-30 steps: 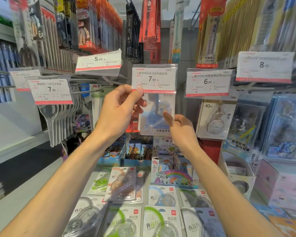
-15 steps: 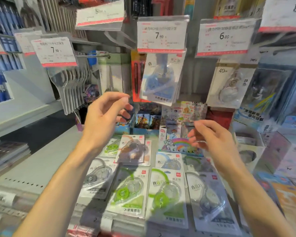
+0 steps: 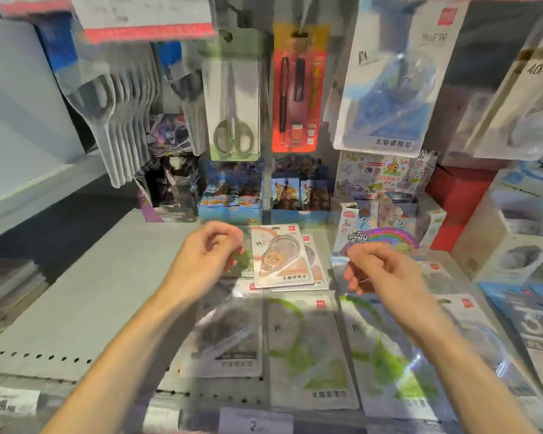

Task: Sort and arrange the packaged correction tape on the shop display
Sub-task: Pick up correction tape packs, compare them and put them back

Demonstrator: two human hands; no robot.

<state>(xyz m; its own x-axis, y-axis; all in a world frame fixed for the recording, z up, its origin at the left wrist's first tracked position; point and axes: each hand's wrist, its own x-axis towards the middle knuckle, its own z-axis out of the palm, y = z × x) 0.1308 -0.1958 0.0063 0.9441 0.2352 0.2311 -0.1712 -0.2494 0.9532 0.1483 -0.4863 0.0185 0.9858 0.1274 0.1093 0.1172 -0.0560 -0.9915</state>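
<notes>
Several packaged correction tapes lie flat on the grey shelf (image 3: 85, 296). An orange-trimmed pack (image 3: 281, 256) tops a small pile at the middle. Green-trimmed packs (image 3: 308, 349) lie in front of it, and a dark one (image 3: 226, 336) is at their left. A blue pack (image 3: 389, 86) hangs on a hook above, upper right. My left hand (image 3: 209, 260) hovers just left of the orange pack, fingers loosely curled, holding nothing. Over the packs to the right, my right hand (image 3: 378, 270) is also empty, with its fingers bent.
Packaged scissors (image 3: 232, 104) and a red pen pack (image 3: 298, 89) hang at the back. Card boxes (image 3: 232, 198) and a rainbow pony box (image 3: 380, 236) stand behind the tapes. A white-trimmed tape pack (image 3: 521, 108) hangs far right. White boxes (image 3: 514, 242) sit at the right.
Both hands have left the hanging blue pack and dropped down to the shelf. The view has tilted down towards the flat-lying tapes.
</notes>
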